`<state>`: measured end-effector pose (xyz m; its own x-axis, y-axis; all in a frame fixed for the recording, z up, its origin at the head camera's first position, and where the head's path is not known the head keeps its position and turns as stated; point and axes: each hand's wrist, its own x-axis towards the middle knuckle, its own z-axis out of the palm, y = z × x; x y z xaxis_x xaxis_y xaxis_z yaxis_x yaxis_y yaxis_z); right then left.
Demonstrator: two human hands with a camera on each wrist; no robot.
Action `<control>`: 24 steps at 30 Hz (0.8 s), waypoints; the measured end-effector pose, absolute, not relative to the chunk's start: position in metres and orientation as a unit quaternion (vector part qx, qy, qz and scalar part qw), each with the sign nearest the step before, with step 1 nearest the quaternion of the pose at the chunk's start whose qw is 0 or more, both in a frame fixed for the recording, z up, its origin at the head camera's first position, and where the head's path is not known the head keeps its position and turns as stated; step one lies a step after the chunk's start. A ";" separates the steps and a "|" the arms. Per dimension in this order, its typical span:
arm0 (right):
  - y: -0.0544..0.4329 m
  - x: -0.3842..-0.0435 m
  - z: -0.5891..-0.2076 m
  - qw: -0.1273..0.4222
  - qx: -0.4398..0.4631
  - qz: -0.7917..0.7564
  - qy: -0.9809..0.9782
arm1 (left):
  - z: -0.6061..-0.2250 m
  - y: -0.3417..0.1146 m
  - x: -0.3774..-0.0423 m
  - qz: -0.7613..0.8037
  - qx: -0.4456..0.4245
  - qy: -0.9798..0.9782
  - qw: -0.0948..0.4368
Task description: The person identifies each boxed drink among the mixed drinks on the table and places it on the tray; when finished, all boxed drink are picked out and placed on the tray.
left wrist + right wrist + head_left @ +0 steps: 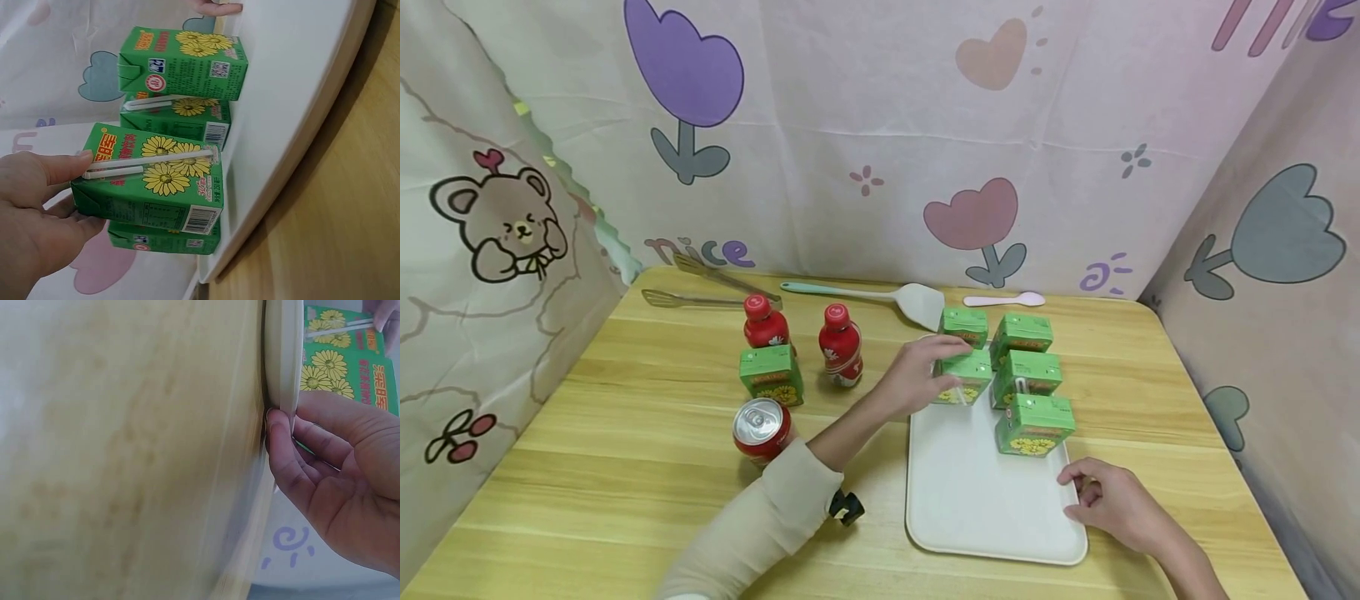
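In the head view my left hand [917,377] is over the far left part of a white tray [981,504]. It grips the top of a green drink carton [976,367]; in the left wrist view the thumb lies on the front of that carton [169,178], beside its white straw, with fingers behind. Other green cartons [1036,427] stand upright in a row along the tray's right side, and one more [964,323] stands behind the held one. My right hand [1111,502] pinches the right rim of the tray, as the right wrist view shows at the rim [284,356].
Left of the tray stand two red bottles [842,346], a green carton [771,375] and a red can [760,425], partly behind my left forearm. Tongs [715,300], a spatula [917,304] and a pink spoon [1003,300] lie along the back of the wooden table [610,467].
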<state>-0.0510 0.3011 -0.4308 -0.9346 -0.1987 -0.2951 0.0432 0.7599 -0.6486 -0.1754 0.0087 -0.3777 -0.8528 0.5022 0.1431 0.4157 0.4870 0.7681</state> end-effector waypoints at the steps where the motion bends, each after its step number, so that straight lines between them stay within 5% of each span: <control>1: 0.301 -0.051 -0.431 0.175 -0.042 -0.343 0.922 | -0.380 0.010 -0.177 0.425 0.267 0.863 0.050; 24: 0.300 -0.051 -0.430 0.178 -0.038 -0.337 0.924 | -0.395 0.018 -0.193 0.447 0.263 0.852 0.064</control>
<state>-0.0509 0.2998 -0.4298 -0.9336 -0.1908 -0.3031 0.0489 0.7704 -0.6357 -0.1932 0.0177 -0.3946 -0.8531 0.5062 0.1260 0.3913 0.4613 0.7963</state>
